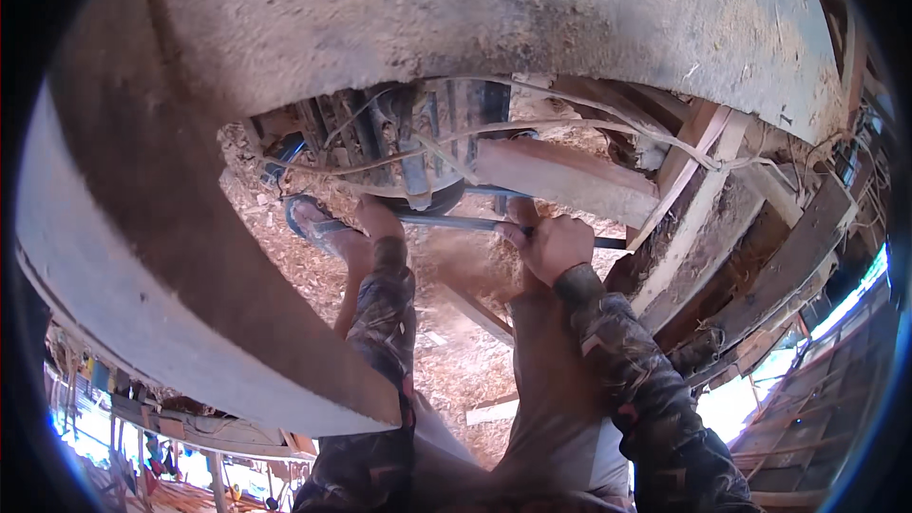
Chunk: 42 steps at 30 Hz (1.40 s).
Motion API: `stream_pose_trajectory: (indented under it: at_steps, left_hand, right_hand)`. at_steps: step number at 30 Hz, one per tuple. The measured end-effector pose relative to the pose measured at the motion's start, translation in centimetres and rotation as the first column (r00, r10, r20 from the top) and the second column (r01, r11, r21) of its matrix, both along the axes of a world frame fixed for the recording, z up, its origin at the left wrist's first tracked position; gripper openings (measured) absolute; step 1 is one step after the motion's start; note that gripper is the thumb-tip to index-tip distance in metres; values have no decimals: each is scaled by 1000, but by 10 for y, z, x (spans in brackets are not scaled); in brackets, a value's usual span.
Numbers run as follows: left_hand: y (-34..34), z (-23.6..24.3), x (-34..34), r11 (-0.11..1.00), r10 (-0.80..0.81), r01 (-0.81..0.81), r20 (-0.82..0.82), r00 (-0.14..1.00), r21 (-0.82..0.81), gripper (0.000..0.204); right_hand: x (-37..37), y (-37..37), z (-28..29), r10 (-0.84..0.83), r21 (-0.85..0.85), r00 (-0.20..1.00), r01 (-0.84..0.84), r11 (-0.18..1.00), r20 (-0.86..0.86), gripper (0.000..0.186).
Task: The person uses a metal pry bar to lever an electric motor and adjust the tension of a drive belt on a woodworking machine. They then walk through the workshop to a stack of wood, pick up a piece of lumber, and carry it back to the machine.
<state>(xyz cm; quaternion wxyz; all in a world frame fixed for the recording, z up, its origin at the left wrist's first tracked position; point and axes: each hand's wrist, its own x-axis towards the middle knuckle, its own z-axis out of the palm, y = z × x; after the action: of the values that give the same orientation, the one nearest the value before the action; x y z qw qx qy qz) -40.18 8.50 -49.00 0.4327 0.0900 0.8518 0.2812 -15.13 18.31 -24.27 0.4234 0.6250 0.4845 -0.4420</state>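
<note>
A long dark metal bar (465, 222) runs across in front of me, below a finned motor (408, 147). My right hand (558, 245) is closed around the bar toward its right end, thumb to the left. At the bar's left end, my left hand (382, 218) is closed on it, its fingers partly hidden. Just above the bar, a dark rounded part (432, 199) shows under the motor. A second, shorter stretch of bluish metal (489, 190) lies behind the bar. Pale cables (570, 123) hang across the front of the motor.
A large dusty board (475, 9) overhangs the top, and its pale curved edge (190, 323) sweeps down the left. Wooden beams (570, 176) crowd the right. Sawdust and wood chips (456, 351) cover the ground. My sandalled foot (318, 223) rests beside the motor.
</note>
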Motion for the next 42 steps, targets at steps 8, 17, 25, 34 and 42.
stream_pose_trajectory:
  at_steps: [8,17,25,34,42]
  left_hand:
    - [26,11,-4,995,-95,95,40,995,-8,47]
    - [26,13,-14,976,-216,217,14,976,-11,48]
    - [41,43,30,978,119,-129,68,991,165,50]
    - [27,64,49,908,-417,397,-388,822,-134,60]
    - [41,73,85,915,-401,327,-446,800,-236,54]
  right_hand:
    - [1,-41,-22,-96,555,993,119,823,-70,76]
    - [-10,-11,-11,-261,88,965,257,962,32,72]
    - [0,-13,-7,-219,95,972,211,973,81,67]
    - [1,-30,-12,-155,385,988,135,913,22,61]
    - [6,-9,0,-225,95,974,225,970,-10,63]
